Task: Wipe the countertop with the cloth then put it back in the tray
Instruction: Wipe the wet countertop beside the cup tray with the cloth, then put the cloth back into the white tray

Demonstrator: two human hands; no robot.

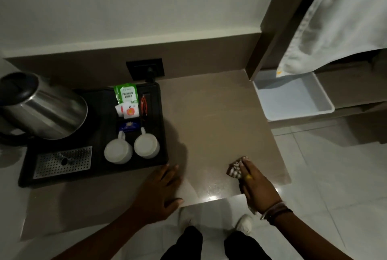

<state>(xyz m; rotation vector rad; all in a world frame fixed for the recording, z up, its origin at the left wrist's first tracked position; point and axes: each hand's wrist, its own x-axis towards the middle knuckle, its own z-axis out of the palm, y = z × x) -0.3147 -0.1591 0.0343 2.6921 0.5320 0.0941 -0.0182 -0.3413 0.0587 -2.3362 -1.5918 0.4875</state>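
Note:
A brown and white patterned cloth (235, 169) lies bunched on the beige countertop (213, 117), near its front right corner. My right hand (256, 185) presses down on the cloth, which pokes out past my fingertips and covers most of it from view. My left hand (160, 191) rests flat on the countertop near the front edge, fingers spread, holding nothing. A white tray (326, 100) sits empty on a lower shelf to the right of the countertop.
A black hospitality tray (161, 125) on the left holds a steel kettle (41, 104), two white cups (132, 149), tea sachets (126, 100) and a perforated drip grate (62, 162). A wall socket (145, 69) sits behind. A white garment (339, 19) hangs at the upper right.

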